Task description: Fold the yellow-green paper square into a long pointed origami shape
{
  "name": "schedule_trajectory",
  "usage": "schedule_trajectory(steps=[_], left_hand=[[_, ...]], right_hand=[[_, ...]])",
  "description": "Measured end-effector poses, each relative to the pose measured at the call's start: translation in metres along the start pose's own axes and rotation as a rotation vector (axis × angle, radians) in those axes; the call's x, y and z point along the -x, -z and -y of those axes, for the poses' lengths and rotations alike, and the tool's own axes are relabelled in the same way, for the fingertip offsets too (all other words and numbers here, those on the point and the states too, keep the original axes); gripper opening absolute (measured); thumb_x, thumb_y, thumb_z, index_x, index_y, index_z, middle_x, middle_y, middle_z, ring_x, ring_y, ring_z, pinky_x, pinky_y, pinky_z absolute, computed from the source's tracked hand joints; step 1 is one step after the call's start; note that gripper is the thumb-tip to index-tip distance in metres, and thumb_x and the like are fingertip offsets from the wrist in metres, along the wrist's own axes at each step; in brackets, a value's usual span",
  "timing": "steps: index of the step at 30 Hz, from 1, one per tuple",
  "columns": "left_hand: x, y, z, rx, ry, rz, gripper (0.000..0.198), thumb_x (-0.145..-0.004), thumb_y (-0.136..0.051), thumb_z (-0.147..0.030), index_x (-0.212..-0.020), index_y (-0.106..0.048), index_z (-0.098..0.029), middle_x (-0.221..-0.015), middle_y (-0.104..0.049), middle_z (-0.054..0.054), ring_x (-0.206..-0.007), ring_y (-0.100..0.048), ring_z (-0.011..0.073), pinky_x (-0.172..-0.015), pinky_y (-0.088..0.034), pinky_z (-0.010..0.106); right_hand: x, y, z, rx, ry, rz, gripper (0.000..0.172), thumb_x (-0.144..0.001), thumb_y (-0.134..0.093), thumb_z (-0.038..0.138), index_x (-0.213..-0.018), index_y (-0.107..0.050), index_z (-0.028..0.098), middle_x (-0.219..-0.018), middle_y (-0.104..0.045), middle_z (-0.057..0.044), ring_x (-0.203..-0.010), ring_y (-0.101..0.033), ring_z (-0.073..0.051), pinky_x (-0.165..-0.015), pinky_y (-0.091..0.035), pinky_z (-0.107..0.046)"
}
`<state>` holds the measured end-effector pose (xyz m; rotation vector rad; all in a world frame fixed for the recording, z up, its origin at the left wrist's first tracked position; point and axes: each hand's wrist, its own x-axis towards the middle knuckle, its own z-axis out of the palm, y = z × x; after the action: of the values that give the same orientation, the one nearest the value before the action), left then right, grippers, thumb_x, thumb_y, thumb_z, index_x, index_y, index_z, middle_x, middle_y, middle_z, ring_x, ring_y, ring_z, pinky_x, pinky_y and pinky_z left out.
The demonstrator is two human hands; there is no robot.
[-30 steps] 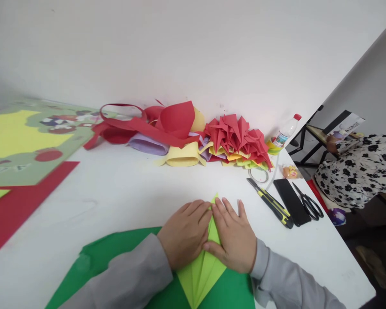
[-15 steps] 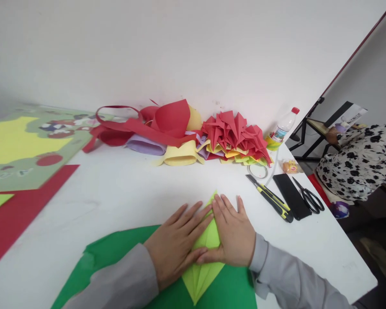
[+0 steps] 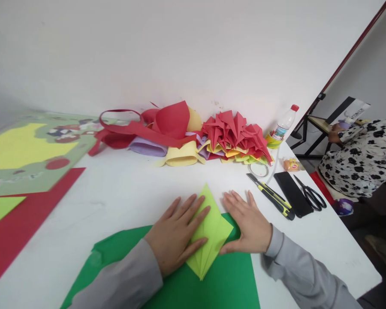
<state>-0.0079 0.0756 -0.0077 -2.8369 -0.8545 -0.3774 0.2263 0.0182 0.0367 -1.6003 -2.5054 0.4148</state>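
Note:
A lime-green folded paper (image 3: 212, 234), diamond-shaped with creases running to its lower tip, lies partly on a dark green sheet (image 3: 234, 281) and partly on the white table. My left hand (image 3: 178, 234) rests flat over its left side, fingers stretched out and hiding that edge. Just to the right is my right hand (image 3: 249, 223), fingers extended and thumb spread near the paper's lower right edge. It holds nothing.
Red folded paper pieces (image 3: 230, 131) and paper loops (image 3: 172, 122) are piled along the wall. At right lie a utility knife (image 3: 272, 196), a black case (image 3: 292, 195), scissors (image 3: 311, 195), tape (image 3: 259, 170) and a bottle (image 3: 284, 124). A person in patterned clothing (image 3: 363, 159) is beyond.
My right hand has come off the lime-green paper and moved right, uncovering its right corner. The paper has shifted slightly upward. My left hand stays on it.

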Motion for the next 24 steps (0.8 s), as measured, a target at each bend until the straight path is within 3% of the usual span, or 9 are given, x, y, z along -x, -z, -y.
schedule_trajectory(steps=[3, 7, 16, 24], left_hand=[[0.0, -0.001, 0.0, -0.002, -0.037, -0.017, 0.065, -0.093, -0.027, -0.059, -0.138, -0.045, -0.016, -0.147, -0.041, 0.01, -0.138, -0.031, 0.0262, -0.114, -0.011, 0.044], [0.0, -0.003, -0.001, 0.019, -0.069, -0.01, 0.064, -0.096, -0.022, -0.056, -0.14, -0.041, -0.014, -0.147, -0.041, 0.009, -0.137, -0.032, 0.0222, -0.115, -0.01, 0.04], [-0.001, -0.002, -0.001, 0.041, -0.073, -0.002, 0.063, -0.096, -0.023, -0.056, -0.138, -0.044, -0.013, -0.146, -0.042, 0.009, -0.137, -0.032, 0.0232, -0.114, -0.011, 0.041], [-0.001, 0.004, -0.004, 0.136, -0.044, 0.05, 0.087, -0.084, -0.028, -0.074, -0.14, -0.04, -0.008, -0.148, -0.038, 0.016, -0.139, -0.027, 0.0271, -0.115, -0.009, 0.044]], right_hand=[[0.005, -0.001, 0.002, 0.03, 0.072, 0.011, 0.094, -0.08, -0.042, 0.076, -0.148, -0.022, 0.015, -0.153, -0.025, -0.016, -0.143, -0.016, -0.03, -0.111, 0.004, -0.061], [0.006, 0.0, 0.007, 0.101, 0.167, 0.014, 0.09, -0.083, -0.04, 0.073, -0.147, -0.025, 0.012, -0.151, -0.03, -0.017, -0.143, -0.019, -0.028, -0.112, 0.002, -0.061], [0.011, 0.01, 0.019, 0.064, 0.287, 0.083, 0.069, -0.089, -0.045, 0.062, -0.142, -0.036, 0.018, -0.148, -0.037, -0.012, -0.142, -0.022, -0.024, -0.113, 0.005, -0.055], [0.015, 0.008, 0.015, 0.119, 0.35, 0.104, 0.062, -0.087, -0.049, 0.061, -0.138, -0.042, 0.026, -0.151, -0.032, -0.01, -0.14, -0.026, -0.027, -0.112, 0.0, -0.058]])
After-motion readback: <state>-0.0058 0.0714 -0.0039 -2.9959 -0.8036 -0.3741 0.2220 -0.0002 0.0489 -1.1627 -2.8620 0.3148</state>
